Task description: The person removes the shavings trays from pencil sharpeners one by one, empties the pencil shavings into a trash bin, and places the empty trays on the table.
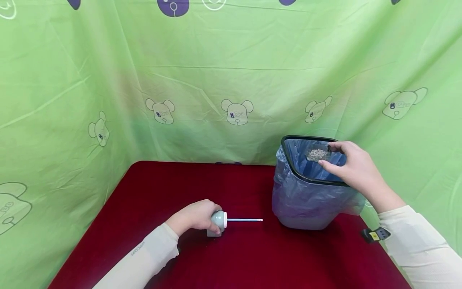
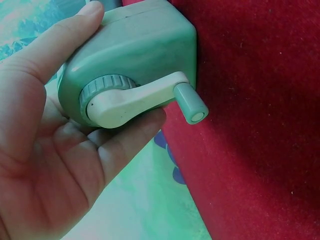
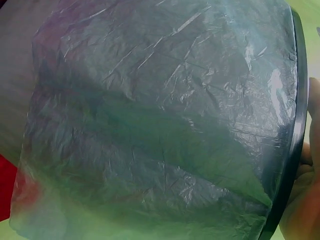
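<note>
"And with the left hand (image 1: 199, 216)?"

"Holding a smooth, round-edged green sharpener (image 2: 145, 47) in a curled grip, with a ridged collar (image 2: 107, 84) behind its crank (image 2: 150, 94) and a slim pencil (image 1: 243, 220) jutting out over the velvety red worktop (image 1: 234, 257)."

"And with the right hand (image 1: 353, 164)?"

"Pinching a see-through tray (image 1: 326, 152) of gritty grey shavings (image 1: 317, 155) between thumb and fingers, at the mouth of a black-rimmed bin (image 1: 314, 182) lined with crinkled, filmy plastic (image 3: 150, 75)."

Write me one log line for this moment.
left hand: grips sharpener | pencil: protruding from sharpener | right hand: holds tray with shavings at lined bin's mouth
</note>
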Available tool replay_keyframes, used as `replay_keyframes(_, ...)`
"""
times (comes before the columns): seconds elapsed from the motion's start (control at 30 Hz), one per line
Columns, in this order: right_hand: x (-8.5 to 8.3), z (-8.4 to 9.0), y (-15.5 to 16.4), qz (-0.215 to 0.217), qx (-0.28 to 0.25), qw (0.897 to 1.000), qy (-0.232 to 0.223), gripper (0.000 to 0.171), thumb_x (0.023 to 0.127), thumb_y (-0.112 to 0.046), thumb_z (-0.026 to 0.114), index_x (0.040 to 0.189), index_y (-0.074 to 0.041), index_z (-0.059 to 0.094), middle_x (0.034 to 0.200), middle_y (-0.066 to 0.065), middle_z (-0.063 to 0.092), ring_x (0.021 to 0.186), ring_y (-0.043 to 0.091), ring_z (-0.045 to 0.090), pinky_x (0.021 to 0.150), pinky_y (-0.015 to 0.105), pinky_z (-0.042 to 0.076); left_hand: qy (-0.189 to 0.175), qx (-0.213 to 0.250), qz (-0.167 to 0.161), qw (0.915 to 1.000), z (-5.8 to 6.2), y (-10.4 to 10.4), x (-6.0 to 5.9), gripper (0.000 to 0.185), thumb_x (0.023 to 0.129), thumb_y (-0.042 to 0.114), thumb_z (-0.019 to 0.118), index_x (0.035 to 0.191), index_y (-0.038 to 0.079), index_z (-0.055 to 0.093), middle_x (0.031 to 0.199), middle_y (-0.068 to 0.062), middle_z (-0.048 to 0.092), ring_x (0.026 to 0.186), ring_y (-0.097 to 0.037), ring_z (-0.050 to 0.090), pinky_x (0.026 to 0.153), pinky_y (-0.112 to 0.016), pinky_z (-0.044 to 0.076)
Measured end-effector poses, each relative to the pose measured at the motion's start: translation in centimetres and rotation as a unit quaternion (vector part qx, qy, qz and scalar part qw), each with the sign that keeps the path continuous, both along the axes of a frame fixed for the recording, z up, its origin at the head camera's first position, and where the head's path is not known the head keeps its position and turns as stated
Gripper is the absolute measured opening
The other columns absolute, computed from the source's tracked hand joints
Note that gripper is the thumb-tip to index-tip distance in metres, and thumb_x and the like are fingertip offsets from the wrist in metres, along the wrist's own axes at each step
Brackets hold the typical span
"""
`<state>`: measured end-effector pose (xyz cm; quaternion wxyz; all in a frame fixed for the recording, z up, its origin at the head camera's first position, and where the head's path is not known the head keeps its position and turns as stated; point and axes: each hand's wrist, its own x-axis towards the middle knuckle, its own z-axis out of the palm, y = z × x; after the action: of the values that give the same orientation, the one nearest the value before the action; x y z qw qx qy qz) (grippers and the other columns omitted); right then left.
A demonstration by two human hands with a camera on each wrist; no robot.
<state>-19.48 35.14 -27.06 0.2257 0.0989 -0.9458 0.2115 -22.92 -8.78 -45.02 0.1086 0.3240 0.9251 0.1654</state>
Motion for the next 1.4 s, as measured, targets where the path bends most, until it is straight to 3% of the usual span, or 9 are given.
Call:
replay_keyframes(0.37, 0.02, 0.39, -0.15, 0.006, 0.035, 0.999, -0.002, 0.065, 0.089, -0.041, 0.078, 0.135, 0.000, 0.058, 0.132, 0.024, 0.058, 0.124, 0.044, 0.051, 0.099, 0.064, 0.039, -0.003, 0.003, 0.000, 1.0000, -0.01, -0.08, -0.01, 0.057, 0.073, 0.042, 0.091, 0.118, 0.014, 0.071, 0.097, 0.009, 0.067, 0.080, -0.006, 0.060, 0.072, -0.026, 0.054)
replay_keyframes(0.73, -0.39, 0.59, -0.19, 0.019, 0.096, 0.995, 0.026, 0.066, 0.085, -0.038, 0.082, 0.133, 0.003, 0.060, 0.131, 0.025, 0.059, 0.126, 0.044, 0.050, 0.100, 0.063, 0.040, -0.012, 0.013, 0.003, 0.9998, -0.10, -0.20, -0.05, 0.057, 0.072, 0.042, 0.092, 0.118, 0.014, 0.071, 0.097, 0.008, 0.067, 0.080, -0.007, 0.060, 0.072, -0.027, 0.054)
replay_keyframes(1.4, -0.38, 0.73, -0.49, 0.044, 0.187, 0.978, 0.085, 0.065, 0.076, -0.028, 0.088, 0.128, 0.003, 0.063, 0.122, 0.024, 0.064, 0.117, 0.044, 0.055, 0.099, 0.058, 0.043, -0.003, 0.014, -0.002, 0.9999, -0.41, -0.21, -0.20, 0.055, 0.071, 0.043, 0.092, 0.114, 0.016, 0.072, 0.092, 0.010, 0.066, 0.077, -0.006, 0.059, 0.069, -0.026, 0.053)
